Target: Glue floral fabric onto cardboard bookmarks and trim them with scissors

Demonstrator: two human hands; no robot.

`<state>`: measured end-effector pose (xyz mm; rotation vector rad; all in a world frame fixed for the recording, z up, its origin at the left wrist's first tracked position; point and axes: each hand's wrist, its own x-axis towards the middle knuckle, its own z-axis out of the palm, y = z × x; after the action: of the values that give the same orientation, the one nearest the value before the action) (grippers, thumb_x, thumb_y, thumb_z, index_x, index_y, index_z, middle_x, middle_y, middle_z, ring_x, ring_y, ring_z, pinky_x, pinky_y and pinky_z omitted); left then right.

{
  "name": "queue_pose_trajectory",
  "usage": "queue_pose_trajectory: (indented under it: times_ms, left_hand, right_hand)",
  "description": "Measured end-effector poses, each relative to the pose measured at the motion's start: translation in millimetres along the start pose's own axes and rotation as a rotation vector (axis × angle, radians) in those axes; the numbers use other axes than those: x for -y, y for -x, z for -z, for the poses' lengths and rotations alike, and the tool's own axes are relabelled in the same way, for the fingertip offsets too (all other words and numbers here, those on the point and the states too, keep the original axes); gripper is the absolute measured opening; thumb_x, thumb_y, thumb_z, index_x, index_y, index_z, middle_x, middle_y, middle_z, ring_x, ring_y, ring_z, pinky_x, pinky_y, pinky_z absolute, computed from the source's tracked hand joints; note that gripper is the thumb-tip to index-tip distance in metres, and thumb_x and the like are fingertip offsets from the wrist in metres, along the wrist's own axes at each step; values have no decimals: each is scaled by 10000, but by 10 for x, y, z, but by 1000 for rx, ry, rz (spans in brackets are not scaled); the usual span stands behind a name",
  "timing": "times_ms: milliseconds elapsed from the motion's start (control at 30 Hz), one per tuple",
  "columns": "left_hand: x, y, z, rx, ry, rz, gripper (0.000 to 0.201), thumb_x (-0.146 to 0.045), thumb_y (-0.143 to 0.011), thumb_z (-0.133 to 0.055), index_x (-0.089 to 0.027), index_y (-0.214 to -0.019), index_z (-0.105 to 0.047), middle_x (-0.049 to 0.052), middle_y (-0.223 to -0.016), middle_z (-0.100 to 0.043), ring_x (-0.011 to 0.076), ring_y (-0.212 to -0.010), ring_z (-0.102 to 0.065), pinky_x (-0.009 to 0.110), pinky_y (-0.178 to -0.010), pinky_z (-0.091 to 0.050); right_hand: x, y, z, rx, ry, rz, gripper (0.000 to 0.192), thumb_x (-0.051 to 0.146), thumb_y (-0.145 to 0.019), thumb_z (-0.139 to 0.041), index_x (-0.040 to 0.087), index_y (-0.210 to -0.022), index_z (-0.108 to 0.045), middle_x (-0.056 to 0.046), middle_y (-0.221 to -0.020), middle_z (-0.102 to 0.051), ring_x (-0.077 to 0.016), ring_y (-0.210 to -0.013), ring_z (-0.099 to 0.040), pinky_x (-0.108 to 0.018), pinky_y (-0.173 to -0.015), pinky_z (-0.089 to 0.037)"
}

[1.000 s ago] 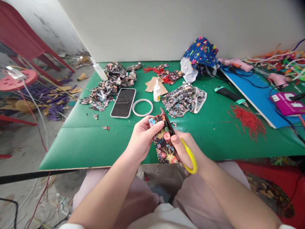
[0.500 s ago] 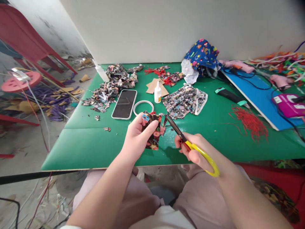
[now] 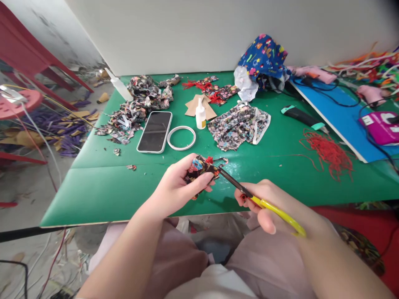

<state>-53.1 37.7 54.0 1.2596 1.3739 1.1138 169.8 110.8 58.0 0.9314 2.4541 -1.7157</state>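
Cloth (image 3: pixel 198 165): floral, pinched in the left hand (image 3: pixel 174 187), above the counter (image 3: pixel 124 195) near its front edge.
Scissors (image 3: pixel 234 181): held by the right hand (image 3: pixel 272 201), long axis running leftward and away, tips at the cloth's right side.

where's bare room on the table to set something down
On the green table, the front left corner beside the left hand is bare, and mostly so between right hand and red threads. Crowded: back left with fabric scraps, right around the blue board.

At near left, the bare table (image 3: pixel 90 195) leaves passing room; farther off, a phone (image 3: pixel 155 132), ring (image 3: pixel 181 148) and small bottle (image 3: pixel 200 116) block the way.
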Motion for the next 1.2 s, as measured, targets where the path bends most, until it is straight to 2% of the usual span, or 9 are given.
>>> queue_pose_trajectory:
  times_ms: [100, 233, 400, 533, 700, 1000, 1200]
  left_hand:
    - [-26, 5, -17, 35, -37, 3, 160, -339, -817, -595, -193, -812, -532, -18, -661, -655, 141, -588, -654, 195, -465, -520]
    - [-73, 7, -24, 76, -69, 20, 165, -339, -825, -585, -194, -793, -513, -25, -643, -662, 126, -571, -644, 173, -444, -499]
    - [-87, 5, -26, 91, -79, 4, 144, -318, -827, -583, -199, -806, -505, -32, -658, -660, 111, -530, -627, 166, -418, -489]
    - [-77, 8, -29, 80, -61, 10, 149, -313, -819, -595, -213, -892, -513, -34, -677, -661, 116, -535, -633, 161, -393, -487]
    - [-71, 12, -35, 81, -28, 8, 263, -286, -822, -597, -244, -1054, -482, -39, -686, -659, 115, -569, -650, 139, -408, -496]
    - [-78, 14, -29, 131, 6, -17, 269, -273, -823, -602, -240, -1069, -500, -35, -691, -647, 107, -578, -650, 136, -446, -515]
    - [-93, 13, -34, 109, -7, 43, 298, -305, -819, -601, -242, -1089, -494, -16, -689, -659, 129, -580, -656, 144, -409, -501]
  right_hand:
    - [38, 12, 12, 18, -5, -13, 752, 875, -529, -281, 174, -721, -473, 61, -550, -351, -78, -544, -272, -193, -453, -221]
    - [11, 17, -1, -5, -15, 39, 747, 870, -542, -299, 170, -719, -491, 59, -550, -397, -73, -534, -287, -188, -452, -230]
    - [-6, 16, -5, -1, -7, 41, 714, 844, -586, -294, 169, -717, -487, 63, -543, -381, -70, -526, -282, -183, -449, -231]
    - [-31, 6, -16, -21, -4, 69, 729, 851, -568, -283, 167, -714, -487, 63, -534, -385, -68, -514, -282, -184, -442, -231]
    - [-78, 1, -49, -39, 11, 102, 734, 845, -576, -254, 163, -702, -494, 61, -519, -391, -65, -496, -305, -181, -440, -243]
    - [-36, 16, -25, 30, -9, 99, 734, 833, -608, -213, 161, -717, -485, 58, -551, -406, -61, -507, -305, -177, -450, -256]
    - [38, 7, 1, 46, -9, 72, 742, 838, -612, -196, 160, -709, -480, 51, -557, -404, -67, -511, -312, -187, -452, -253]
